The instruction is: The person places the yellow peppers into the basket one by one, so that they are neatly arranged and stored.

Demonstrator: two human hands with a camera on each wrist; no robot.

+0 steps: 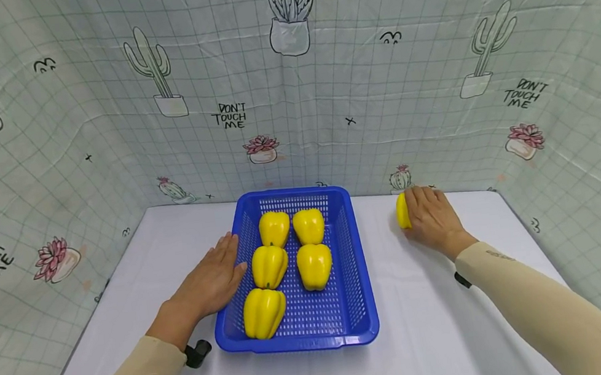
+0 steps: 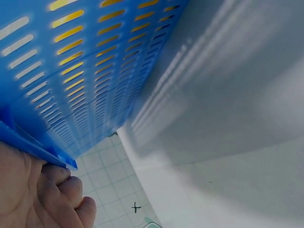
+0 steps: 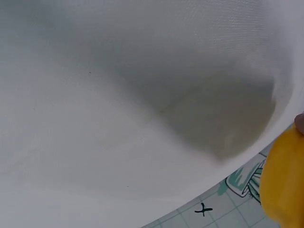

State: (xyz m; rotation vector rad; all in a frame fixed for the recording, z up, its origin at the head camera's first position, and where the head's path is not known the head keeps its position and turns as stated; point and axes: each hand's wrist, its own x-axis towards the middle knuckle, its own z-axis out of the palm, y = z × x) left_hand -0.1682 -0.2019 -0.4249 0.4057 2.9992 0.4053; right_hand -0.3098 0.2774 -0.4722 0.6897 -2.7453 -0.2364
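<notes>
Left hand [image 1: 212, 282] flat against blue basket [image 1: 357, 280] at 9 o'clock, fingers straight; right hand [image 1: 433, 217] curled around yellow pepper [image 1: 403, 211] on counter [image 1: 434, 333].

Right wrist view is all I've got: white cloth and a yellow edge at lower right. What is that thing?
Observer: A yellow bell pepper, under the right hand on the white table.
Operator: Any others?
Observer: Five more lie in a blue slotted basket at the table's middle.
Operator: Left hand?
Observer: The left hand rests against the basket's left wall, fingers straight.
Operator: Room in the basket?
Observer: The near right spot is bare; the rest sit in two columns.
</notes>
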